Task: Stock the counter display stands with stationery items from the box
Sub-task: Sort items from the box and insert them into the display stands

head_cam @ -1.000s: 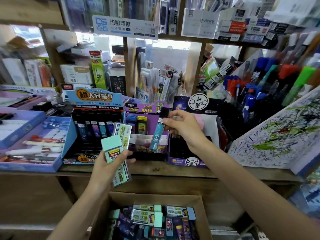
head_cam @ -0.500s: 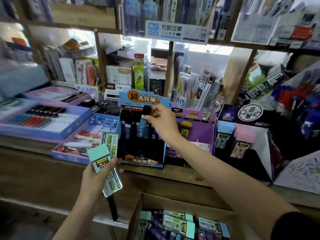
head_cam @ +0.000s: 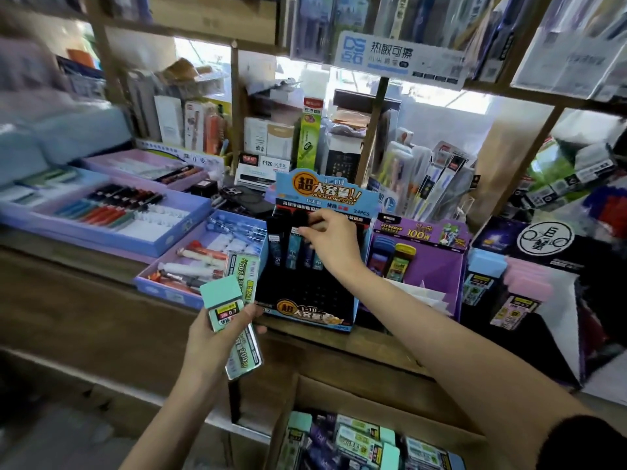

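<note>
Head: right hand (pinch) on tube

The display stand sits on the counter, tray left, box below.

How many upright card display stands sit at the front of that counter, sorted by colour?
Blue-topped stand, where the right hand pinches a black-capped tube: 1
Purple stand: 1
Dark stand with a round white logo: 1
Total: 3
</note>
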Tool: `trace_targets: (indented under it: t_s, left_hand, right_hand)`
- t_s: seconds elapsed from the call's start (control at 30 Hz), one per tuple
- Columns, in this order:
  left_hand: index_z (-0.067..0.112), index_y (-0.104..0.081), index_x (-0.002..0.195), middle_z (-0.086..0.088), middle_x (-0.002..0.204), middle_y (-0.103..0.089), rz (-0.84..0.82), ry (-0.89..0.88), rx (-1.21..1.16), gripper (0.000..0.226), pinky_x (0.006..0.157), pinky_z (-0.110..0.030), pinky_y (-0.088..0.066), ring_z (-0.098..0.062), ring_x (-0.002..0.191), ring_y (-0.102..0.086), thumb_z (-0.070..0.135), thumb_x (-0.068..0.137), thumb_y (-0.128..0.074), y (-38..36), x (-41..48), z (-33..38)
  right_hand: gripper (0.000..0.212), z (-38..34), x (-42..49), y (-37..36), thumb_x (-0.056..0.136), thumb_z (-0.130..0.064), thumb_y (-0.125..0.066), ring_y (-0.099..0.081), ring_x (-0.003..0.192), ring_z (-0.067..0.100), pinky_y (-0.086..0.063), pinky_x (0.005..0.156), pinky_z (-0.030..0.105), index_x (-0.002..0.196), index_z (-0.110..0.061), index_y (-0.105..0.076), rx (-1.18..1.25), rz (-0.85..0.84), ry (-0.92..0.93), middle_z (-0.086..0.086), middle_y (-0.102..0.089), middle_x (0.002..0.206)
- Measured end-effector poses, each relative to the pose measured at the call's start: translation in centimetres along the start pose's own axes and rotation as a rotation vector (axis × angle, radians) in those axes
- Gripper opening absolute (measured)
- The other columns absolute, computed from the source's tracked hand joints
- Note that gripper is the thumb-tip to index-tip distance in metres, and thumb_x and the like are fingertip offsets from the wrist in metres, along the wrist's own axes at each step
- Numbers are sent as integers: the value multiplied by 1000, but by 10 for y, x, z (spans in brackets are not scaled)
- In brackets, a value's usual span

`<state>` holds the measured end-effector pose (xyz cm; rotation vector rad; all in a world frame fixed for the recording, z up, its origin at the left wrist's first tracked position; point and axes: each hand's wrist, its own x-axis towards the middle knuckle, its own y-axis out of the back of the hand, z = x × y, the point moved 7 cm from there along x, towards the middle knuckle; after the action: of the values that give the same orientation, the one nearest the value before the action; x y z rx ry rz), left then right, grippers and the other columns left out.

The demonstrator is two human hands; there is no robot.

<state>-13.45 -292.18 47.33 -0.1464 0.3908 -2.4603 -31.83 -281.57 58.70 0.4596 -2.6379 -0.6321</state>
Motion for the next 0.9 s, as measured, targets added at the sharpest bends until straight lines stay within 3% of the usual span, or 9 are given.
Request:
trace_targets:
  t_s: [0.27, 0.43, 0.53, 0.7, 0.77, 0.9]
  left_hand:
    - [17, -63, 106, -4, 91, -75, -20, 2, 12, 37, 51, -26, -54, -23, 70, -72, 26, 71, -69, -5, -2, 1]
    - [18, -62, 108, -3, 93, -74, -25, 3, 26, 38, 52, -27, -54, -23, 72, -72, 27, 72, -68, -6, -2, 3]
    - [18, -62, 108, -4, 93, -74, -18, -1, 25, 38, 52, -26, -54, -25, 74, -72, 27, 72, -69, -2, -1, 3]
    - [19, -62, 109, -5, 95, -74, 7, 13, 24, 39, 59, -31, -54, -26, 75, -72, 28, 72, -70, 4, 3, 2]
    - [18, -62, 110, -5, 94, -74, 9, 11, 22, 40, 62, -34, -53, -26, 75, -72, 27, 72, -70, 5, 4, 3]
    - [18, -61, 111, -4, 93, -75, 13, 7, 25, 42, 67, -37, -53, -27, 76, -72, 28, 71, -69, 8, 6, 6]
  right_hand:
    - [10, 0, 0, -2, 83, -10, -69, -66, 81, 25, -55, 82, 44, 91, -11, -63, 25, -4, -6, 11, -69, 85]
    - [15, -14, -1, 6, 85, -14, -67, -62, 81, 17, -50, 78, 29, 99, -10, -66, -97, -4, 101, -1, -65, 83]
    - [10, -17, 1, 22, 87, -15, -64, -61, 78, 17, -48, 73, 28, 96, -12, -64, -97, 56, 114, -3, -61, 78]
    - [7, -19, -7, 19, 92, -15, -56, -53, 70, 13, -45, 69, 30, 96, -12, -51, -133, -27, 161, -6, -52, 76]
    - [7, -24, -6, 13, 95, -14, -49, -47, 70, 11, -37, 64, 26, 100, -12, -44, -62, -63, 176, -5, -48, 80]
    - [20, -35, 4, -2, 95, -17, -49, -48, 98, 17, -33, 77, 26, 114, -10, -45, 23, -132, 173, 5, -52, 110]
